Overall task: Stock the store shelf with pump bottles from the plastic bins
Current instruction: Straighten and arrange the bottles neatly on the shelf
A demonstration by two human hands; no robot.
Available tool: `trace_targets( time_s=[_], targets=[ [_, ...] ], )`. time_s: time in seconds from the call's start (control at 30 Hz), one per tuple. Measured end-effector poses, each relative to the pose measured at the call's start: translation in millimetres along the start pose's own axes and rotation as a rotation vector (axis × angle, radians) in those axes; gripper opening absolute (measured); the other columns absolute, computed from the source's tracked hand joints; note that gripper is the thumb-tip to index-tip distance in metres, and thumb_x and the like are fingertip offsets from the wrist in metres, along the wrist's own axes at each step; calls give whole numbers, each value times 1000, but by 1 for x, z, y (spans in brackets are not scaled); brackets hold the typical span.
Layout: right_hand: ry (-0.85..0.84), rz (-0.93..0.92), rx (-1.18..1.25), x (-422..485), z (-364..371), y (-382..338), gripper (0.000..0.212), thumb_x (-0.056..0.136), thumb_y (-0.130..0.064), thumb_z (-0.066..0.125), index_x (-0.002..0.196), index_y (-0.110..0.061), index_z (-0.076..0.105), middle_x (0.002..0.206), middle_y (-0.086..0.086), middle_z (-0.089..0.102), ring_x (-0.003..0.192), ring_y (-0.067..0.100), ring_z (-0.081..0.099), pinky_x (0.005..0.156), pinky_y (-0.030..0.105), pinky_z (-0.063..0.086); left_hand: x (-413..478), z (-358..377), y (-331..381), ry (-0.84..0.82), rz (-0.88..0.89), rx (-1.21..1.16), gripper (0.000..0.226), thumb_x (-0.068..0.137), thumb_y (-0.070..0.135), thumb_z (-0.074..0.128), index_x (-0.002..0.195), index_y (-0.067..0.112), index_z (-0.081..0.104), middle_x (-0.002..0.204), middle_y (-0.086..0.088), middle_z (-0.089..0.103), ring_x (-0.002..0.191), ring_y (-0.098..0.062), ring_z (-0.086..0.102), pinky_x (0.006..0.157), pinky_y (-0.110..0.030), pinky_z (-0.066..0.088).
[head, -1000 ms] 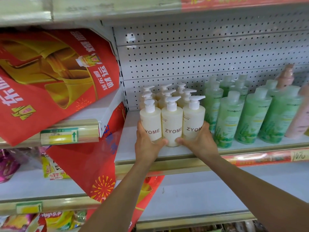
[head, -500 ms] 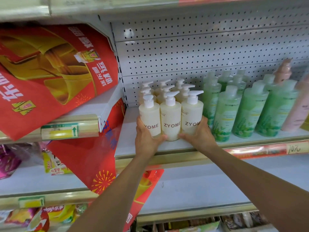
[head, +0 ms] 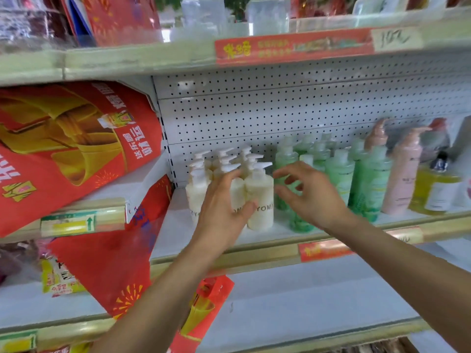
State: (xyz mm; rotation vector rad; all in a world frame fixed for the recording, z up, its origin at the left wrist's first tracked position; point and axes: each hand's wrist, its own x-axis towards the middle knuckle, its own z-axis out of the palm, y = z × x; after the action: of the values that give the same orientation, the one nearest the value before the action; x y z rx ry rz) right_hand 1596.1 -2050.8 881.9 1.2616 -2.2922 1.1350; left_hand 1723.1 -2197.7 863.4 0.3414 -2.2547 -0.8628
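Several cream pump bottles (head: 260, 197) marked ZYOME stand in rows at the left end of the white shelf (head: 178, 233). My left hand (head: 224, 210) is in front of the middle front bottle, fingers spread and loose, its thumb by the right front bottle; whether it touches is unclear. My right hand (head: 308, 194) hovers just right of the cream bottles with fingers spread, holding nothing, in front of the green pump bottles (head: 339, 174). No bins are in view.
Pink pump bottles (head: 402, 179) and a yellow bottle (head: 433, 192) stand further right. A red and gold printed bag (head: 63, 154) leans on the neighbouring shelf at left. A perforated white back panel (head: 280, 110) closes the shelf. A lower white shelf (head: 305, 301) lies beneath.
Both hands have let go of the front row of cream bottles and drawn back with fingers spread. The camera has tilted upward, showing the shelf above.
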Motion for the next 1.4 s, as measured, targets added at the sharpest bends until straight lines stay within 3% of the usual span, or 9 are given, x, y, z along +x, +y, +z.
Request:
trace_targets(
  time_s=[0.13, 0.37, 0.47, 0.57, 0.7, 0.9, 1.1, 1.27, 1.4],
  targets=[
    [65, -141, -64, 61, -65, 30, 20, 88, -20, 65, 108, -19, 68, 100, -6, 63, 90, 14, 62, 83, 40, 52, 61, 10, 44, -46, 123, 32, 47, 88, 29, 69, 132, 29, 53, 131, 8, 52, 121, -11, 51, 106, -39, 44],
    [-441, -48, -399, 155, -121, 114, 32, 93, -32, 60, 124, -27, 58, 122, -2, 55, 105, 16, 55, 88, 26, 41, 171, 67, 84, -269, -94, 320, 48, 92, 35, 64, 137, 25, 51, 140, 3, 53, 116, -15, 58, 99, -33, 48],
    [-606, -49, -465, 172, -110, 133, 36, 93, -43, 56, 127, -31, 53, 117, -6, 50, 99, 14, 51, 81, 26, 41, 191, 89, 87, -388, -172, 619, 38, 93, 42, 60, 124, 21, 57, 136, -3, 58, 112, -20, 57, 96, -33, 46],
    [-666, -85, -432, 179, -100, 143, 41, 90, -48, 58, 128, -32, 52, 105, -11, 43, 91, 13, 50, 71, 24, 38, 197, 100, 85, -427, -214, 678, 53, 91, 41, 64, 136, 18, 55, 136, -3, 58, 118, -23, 57, 94, -29, 45],
    [-683, -124, -408, 184, -88, 153, 42, 90, -43, 60, 127, -25, 53, 84, -19, 38, 78, 6, 45, 61, 20, 32, 199, 106, 77, -384, -214, 690, 48, 88, 32, 69, 133, 20, 57, 134, -2, 59, 117, -23, 57, 97, -30, 45],
    [-627, -118, -402, 177, -78, 156, 29, 92, -32, 56, 116, -15, 57, 107, 2, 58, 90, 21, 57, 71, 29, 45, 204, 111, 71, -358, -120, 668, 38, 92, 26, 64, 128, 16, 61, 131, -5, 60, 116, -22, 57, 95, -30, 44],
    [-624, -97, -412, 175, -79, 152, 28, 93, -27, 51, 111, -7, 59, 108, 13, 63, 96, 28, 62, 77, 35, 49, 209, 125, 65, -340, -74, 630, 26, 94, 21, 60, 119, 13, 65, 122, -7, 62, 111, -26, 59, 92, -31, 46],
    [-607, -82, -411, 177, -78, 150, 27, 93, -23, 51, 111, -5, 60, 102, 13, 63, 75, 21, 56, 74, 36, 49, 213, 131, 60, -347, -55, 634, 34, 96, 25, 57, 130, 20, 57, 134, -3, 55, 123, -24, 50, 103, -35, 39],
    [-599, -91, -434, 180, -76, 151, 25, 92, -22, 51, 109, -6, 60, 102, 14, 63, 83, 24, 61, 75, 37, 49, 214, 131, 57, -348, -41, 629, 35, 96, 25, 56, 131, 21, 56, 136, -3, 54, 124, -23, 48, 104, -35, 39]
  ],
)
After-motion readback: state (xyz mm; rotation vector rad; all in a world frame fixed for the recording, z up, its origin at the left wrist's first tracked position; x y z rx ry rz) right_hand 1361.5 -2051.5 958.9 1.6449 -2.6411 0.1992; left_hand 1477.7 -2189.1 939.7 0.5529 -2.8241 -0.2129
